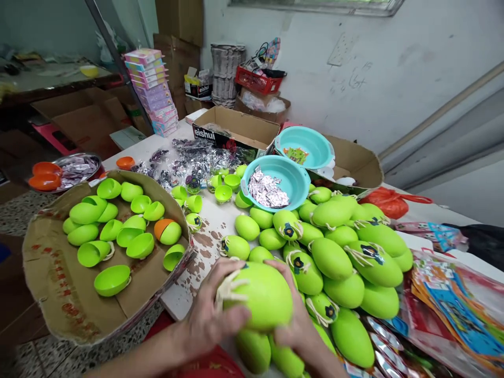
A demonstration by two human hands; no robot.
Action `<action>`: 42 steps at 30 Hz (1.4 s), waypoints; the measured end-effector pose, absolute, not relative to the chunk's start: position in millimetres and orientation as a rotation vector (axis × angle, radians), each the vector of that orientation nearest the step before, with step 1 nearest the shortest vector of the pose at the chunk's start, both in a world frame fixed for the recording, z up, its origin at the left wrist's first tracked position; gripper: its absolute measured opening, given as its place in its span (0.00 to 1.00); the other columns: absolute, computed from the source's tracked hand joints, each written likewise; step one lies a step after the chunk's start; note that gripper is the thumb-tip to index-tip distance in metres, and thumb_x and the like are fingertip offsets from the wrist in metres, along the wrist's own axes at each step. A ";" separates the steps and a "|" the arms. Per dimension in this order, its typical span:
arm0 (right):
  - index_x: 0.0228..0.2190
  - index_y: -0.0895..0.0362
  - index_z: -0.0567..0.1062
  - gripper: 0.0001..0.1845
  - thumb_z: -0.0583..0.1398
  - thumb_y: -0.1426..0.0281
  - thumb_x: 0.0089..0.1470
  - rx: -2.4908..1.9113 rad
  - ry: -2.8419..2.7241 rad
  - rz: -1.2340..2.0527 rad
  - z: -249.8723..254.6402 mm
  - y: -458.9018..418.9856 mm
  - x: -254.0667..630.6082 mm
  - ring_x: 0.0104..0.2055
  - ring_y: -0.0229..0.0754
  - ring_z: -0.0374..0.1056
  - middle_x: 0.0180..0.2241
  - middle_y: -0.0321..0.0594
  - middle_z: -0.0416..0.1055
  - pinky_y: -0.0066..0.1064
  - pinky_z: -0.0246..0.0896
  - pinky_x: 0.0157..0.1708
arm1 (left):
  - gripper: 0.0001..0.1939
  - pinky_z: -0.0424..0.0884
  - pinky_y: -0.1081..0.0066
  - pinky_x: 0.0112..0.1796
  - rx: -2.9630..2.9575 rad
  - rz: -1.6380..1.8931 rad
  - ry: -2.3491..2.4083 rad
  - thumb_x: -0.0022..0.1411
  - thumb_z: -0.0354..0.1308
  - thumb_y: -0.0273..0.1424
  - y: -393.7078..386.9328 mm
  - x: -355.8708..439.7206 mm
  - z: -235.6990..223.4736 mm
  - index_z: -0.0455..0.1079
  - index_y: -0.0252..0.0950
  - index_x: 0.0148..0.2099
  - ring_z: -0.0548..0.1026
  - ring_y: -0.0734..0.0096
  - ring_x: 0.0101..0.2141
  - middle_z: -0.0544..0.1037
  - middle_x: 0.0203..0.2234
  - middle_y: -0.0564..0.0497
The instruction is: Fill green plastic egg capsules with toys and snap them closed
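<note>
Above the near edge of the bench (207, 252), a green egg (263, 296) with a pale stringy tie (233, 289) at its left end, gripped from both sides by left hand (214, 304) and right hand (294, 312). Toward the right edge, just beyond the held egg, a heap of green eggs (333, 257). Along the left edge, a cardboard tray (51, 283) of green shell halves (140, 245). Behind the heap, toward the far edge, a teal basin (295, 181) with small packets (268, 190).

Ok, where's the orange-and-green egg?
Head view, left half: the egg sits inside the cardboard tray near its right edge, just above a green half shell.
</note>
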State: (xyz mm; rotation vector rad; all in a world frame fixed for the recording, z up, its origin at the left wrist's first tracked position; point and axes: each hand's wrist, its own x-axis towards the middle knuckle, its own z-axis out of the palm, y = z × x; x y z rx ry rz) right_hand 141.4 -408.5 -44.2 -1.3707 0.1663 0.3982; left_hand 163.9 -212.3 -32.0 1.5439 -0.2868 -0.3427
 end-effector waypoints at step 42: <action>0.50 0.63 0.69 0.30 0.53 0.49 0.60 -2.552 -0.168 -0.692 -124.3 -439.9 231.1 0.51 0.64 0.66 0.50 0.61 0.65 0.57 0.64 0.49 | 0.12 0.67 0.64 0.49 2.567 0.032 0.044 0.64 0.57 0.32 -131.9 512.0 -112.8 0.72 0.37 0.49 0.73 0.64 0.46 0.77 0.43 0.48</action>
